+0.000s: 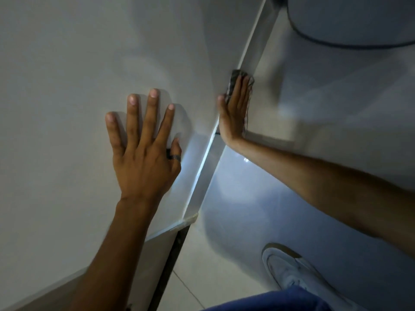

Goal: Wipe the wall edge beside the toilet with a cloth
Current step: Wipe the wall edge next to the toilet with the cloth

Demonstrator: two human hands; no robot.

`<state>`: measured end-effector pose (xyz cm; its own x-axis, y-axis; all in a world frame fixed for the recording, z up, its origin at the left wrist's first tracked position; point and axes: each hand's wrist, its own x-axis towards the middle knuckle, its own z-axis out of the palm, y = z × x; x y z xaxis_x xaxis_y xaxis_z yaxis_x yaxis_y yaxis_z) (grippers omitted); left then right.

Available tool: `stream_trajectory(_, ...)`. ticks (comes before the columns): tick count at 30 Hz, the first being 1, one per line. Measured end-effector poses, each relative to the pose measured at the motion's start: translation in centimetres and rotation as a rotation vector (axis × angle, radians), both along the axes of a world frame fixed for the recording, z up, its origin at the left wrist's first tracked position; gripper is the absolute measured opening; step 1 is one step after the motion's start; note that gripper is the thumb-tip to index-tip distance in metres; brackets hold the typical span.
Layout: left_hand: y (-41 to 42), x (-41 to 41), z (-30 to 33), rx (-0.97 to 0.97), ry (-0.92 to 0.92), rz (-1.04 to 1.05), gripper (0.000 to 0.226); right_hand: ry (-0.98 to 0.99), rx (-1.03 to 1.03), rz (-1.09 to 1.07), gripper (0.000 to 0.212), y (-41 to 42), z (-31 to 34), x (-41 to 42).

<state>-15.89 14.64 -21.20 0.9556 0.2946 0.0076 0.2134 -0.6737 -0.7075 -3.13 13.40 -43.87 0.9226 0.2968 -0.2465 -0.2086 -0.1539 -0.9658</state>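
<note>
Head view, cloth: a dark rag (235, 80) sits pinned against the wall edge (249, 57), just past the fingertips, near the toilet (350, 21) above.
Right hand (233, 113): flat and extended, pressing the rag to the edge rather than clenching it.
Left hand (143, 140): splayed on the wall face (67, 63), holding nothing, likely bracing.
Handling: light, soft, limp; probably frayed, though blur hides detail. Best kept under a flat palm with the thumb hooking its near side.
</note>
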Motion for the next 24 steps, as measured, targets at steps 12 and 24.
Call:
stream_trajectory(12,1.2,4.0,-0.9,-0.045,0.001,-0.055,0.068,0.134,0.118,1.155,0.087,-8.3,-3.1,-25.1)
stream_trajectory(24,1.2,3.5,-1.6,-0.071,-0.06,-0.047,0.066,-0.075,0.045,0.077,0.076,-0.5,-1.4,5.1)
